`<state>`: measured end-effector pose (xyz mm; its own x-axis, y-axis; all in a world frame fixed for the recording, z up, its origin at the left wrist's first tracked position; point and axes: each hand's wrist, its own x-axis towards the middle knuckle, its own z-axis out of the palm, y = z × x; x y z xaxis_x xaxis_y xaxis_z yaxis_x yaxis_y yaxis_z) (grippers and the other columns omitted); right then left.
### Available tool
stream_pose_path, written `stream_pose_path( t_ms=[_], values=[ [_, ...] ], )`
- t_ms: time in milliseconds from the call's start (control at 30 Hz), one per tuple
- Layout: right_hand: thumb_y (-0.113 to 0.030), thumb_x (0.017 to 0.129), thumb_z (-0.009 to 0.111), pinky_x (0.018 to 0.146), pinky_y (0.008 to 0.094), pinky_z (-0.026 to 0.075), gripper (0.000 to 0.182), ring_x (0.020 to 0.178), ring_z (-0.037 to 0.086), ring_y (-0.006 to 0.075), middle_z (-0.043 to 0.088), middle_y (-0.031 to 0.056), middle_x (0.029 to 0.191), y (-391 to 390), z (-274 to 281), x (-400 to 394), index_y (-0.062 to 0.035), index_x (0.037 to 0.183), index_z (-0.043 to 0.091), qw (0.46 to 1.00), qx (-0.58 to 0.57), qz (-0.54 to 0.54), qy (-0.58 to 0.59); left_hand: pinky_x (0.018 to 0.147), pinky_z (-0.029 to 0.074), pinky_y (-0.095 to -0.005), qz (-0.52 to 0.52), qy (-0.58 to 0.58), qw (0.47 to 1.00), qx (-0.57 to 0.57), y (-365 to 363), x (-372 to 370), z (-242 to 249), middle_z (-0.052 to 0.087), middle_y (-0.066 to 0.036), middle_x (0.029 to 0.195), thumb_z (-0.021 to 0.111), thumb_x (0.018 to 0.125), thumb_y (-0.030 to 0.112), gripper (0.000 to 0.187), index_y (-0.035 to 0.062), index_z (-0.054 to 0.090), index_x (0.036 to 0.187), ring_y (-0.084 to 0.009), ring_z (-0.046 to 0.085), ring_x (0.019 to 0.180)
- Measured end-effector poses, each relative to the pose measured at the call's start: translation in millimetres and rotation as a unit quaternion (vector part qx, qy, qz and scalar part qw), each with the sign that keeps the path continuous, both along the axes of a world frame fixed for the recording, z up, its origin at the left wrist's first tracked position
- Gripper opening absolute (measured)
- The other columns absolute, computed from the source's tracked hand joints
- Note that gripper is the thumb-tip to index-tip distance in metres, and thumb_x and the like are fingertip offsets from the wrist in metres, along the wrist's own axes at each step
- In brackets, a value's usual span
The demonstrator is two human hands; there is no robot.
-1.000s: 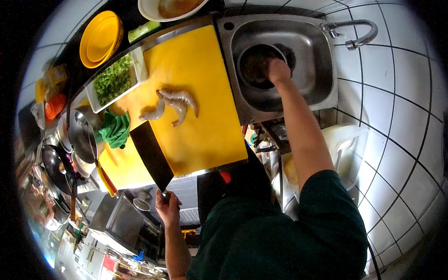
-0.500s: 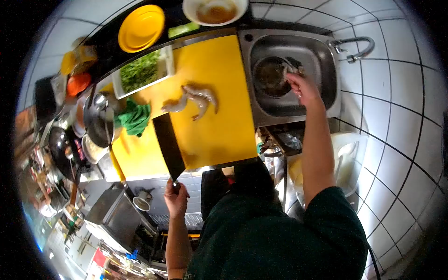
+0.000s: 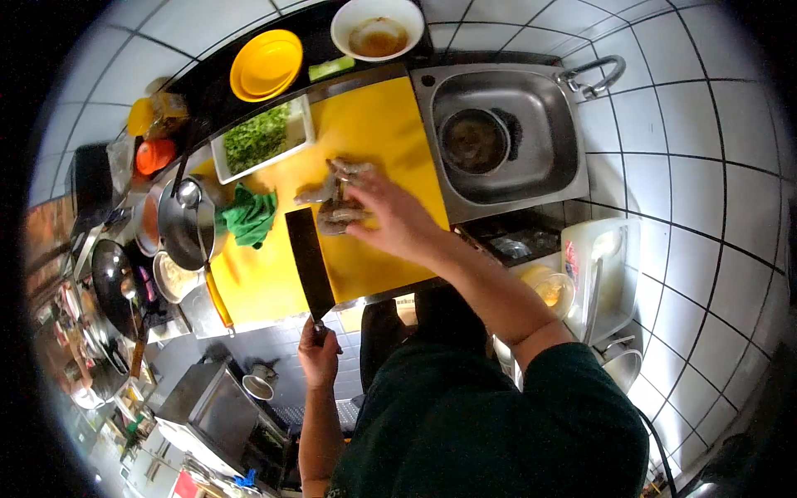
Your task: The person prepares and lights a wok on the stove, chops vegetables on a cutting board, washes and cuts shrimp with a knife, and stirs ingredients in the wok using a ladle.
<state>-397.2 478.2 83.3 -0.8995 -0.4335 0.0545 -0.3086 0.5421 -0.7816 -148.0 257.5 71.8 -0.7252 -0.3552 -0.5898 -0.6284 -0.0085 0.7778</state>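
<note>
My left hand (image 3: 319, 358) is wrapped round the handle of a dark, broad-bladed cleaver (image 3: 308, 261), whose blade lies over the yellow board (image 3: 378, 270). Over the middle of the board, my right hand (image 3: 390, 214) reaches onto several grey shrimp (image 3: 339, 217), its fingers around or against them and partly spread. Whether the fingers grip a shrimp is hard to tell. Left of the shrimp sits a crumpled green cloth (image 3: 247, 216). A white tray (image 3: 309, 133) of chopped greens (image 3: 256, 139) stands at the board's back left.
On the right is a steel sink (image 3: 548, 124) holding a round pan of dark liquid (image 3: 474, 141), under a faucet (image 3: 610, 75). Yellow bowls (image 3: 266, 65) and a white bowl (image 3: 378, 31) stand behind the board. At the left are a pan (image 3: 184, 228) and a wok (image 3: 116, 282).
My right hand has moved left from the sink to the shrimp on the board. My left hand still holds the cleaver. The whole view has shifted slightly.
</note>
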Motion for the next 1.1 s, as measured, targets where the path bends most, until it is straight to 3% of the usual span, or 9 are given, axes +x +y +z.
stream_pose_path(
  t_ms=[267, 367, 467, 500, 567, 800, 967, 1067, 1100],
  values=[
    [-0.016, 0.09, 0.069, 0.102, 0.0461, 0.047, 0.038, 0.123, 0.055, 0.0359, 0.056, 0.0212, 0.133, 75, -29, -13, -0.0058, 0.126, 0.06, 0.97, 0.122, -0.185, 0.104, 0.056, 0.043, -0.0237, -0.05, 0.062, 0.976, -0.203, 10, 9, 24, 0.053, 0.002, 0.07, 0.06, 0.086, -0.004, 0.041, -0.0016, 0.061, 0.127, -0.0062, 0.043, 0.063],
    [-0.015, 0.09, 0.069, 0.103, 0.0469, 0.046, 0.045, 0.13, 0.049, 0.0391, 0.048, 0.0227, 0.141, 55, -29, -10, -0.0044, 0.132, 0.055, 0.974, 0.099, -0.136, 0.153, 0.059, 0.053, -0.0404, -0.184, 0.06, 0.89, -0.412, -4, 17, 3, 0.063, -0.015, 0.08, 0.068, 0.085, 0.013, 0.048, 0.0056, 0.058, 0.132, -0.0317, 0.063, 0.066],
    [-0.014, 0.09, 0.07, 0.106, 0.048, 0.044, 0.05, 0.135, 0.042, 0.0415, 0.036, 0.0239, 0.151, 13, 10, -10, -0.0018, 0.134, 0.052, 0.982, 0.07, -0.106, 0.139, 0.056, 0.05, -0.0439, -0.24, 0.051, 0.822, -0.514, -7, -5, 3, 0.06, -0.012, 0.081, 0.068, 0.086, 0.033, 0.068, 0.0088, 0.044, 0.145, -0.0307, 0.061, 0.067],
    [-0.013, 0.089, 0.07, 0.106, 0.0488, 0.044, 0.05, 0.136, 0.042, 0.0414, 0.034, 0.0241, 0.151, 1, 19, -10, -0.0013, 0.134, 0.052, 0.979, 0.062, -0.1, 0.167, 0.044, 0.047, -0.0373, -0.228, 0.09, 0.801, -0.546, -5, -20, 9, 0.056, -0.007, 0.073, 0.061, 0.088, 0.012, 0.058, 0.0134, 0.049, 0.144, -0.0224, 0.056, 0.059],
    [-0.013, 0.088, 0.071, 0.108, 0.0498, 0.042, 0.05, 0.137, 0.04, 0.0429, 0.033, 0.0249, 0.151, -22, 39, -20, 0.0004, 0.133, 0.052, 0.974, 0.012, -0.102, 0.2, 0.05, 0.049, -0.0378, -0.256, 0.096, 0.761, -0.588, -12, -31, -22, 0.054, -0.01, 0.081, 0.056, 0.091, 0.014, 0.058, 0.0133, 0.042, 0.148, -0.0245, 0.058, 0.063],
    [-0.018, 0.082, 0.079, 0.106, 0.0467, 0.043, 0.049, 0.134, 0.043, 0.0426, 0.041, 0.0236, 0.147, -104, 148, -33, 0.0005, 0.123, 0.061, 0.954, -0.075, -0.011, 0.289, 0.086, 0.049, -0.0466, -0.304, 0.143, 0.789, -0.515, -14, -42, -22, 0.055, -0.019, 0.114, 0.061, 0.087, 0.019, 0.064, 0.0073, 0.041, 0.147, -0.0359, 0.056, 0.104],
    [0.0, 0.078, 0.074, 0.079, 0.039, 0.055, 0.06, 0.13, 0.051, 0.0291, 0.036, 0.0163, 0.155, -130, 178, -44, -0.0074, 0.135, 0.055, 0.98, -0.074, -0.019, 0.182, 0.097, 0.048, -0.0446, -0.307, 0.272, 0.839, -0.359, -46, -9, 29, 0.054, -0.022, 0.129, 0.063, 0.091, 0.018, 0.056, 0.0043, 0.046, 0.142, -0.0382, 0.056, 0.115],
    [0.007, 0.076, 0.069, 0.095, 0.0418, 0.051, 0.071, 0.139, 0.042, 0.0354, 0.022, 0.017, 0.162, -141, 197, -40, -0.0086, 0.142, 0.048, 0.98, 0.09, 0.03, 0.176, 0.095, 0.05, -0.0442, -0.322, 0.254, 0.888, -0.207, -91, 22, 45, 0.057, -0.023, 0.127, 0.063, 0.092, 0.016, 0.05, 0.0035, 0.05, 0.139, -0.0382, 0.06, 0.113],
    [0.001, 0.078, 0.07, 0.113, 0.0464, 0.036, 0.079, 0.145, 0.027, 0.0431, 0.011, 0.0191, 0.164, -149, 200, -34, -0.0112, 0.15, 0.039, 0.942, 0.284, 0.028, 0.175, 0.095, 0.051, -0.0441, -0.333, 0.234, 0.9, -0.155, -112, 31, 49, 0.058, -0.023, 0.127, 0.063, 0.093, 0.016, 0.048, 0.0033, 0.051, 0.137, -0.0382, 0.061, 0.112]
  ],
)
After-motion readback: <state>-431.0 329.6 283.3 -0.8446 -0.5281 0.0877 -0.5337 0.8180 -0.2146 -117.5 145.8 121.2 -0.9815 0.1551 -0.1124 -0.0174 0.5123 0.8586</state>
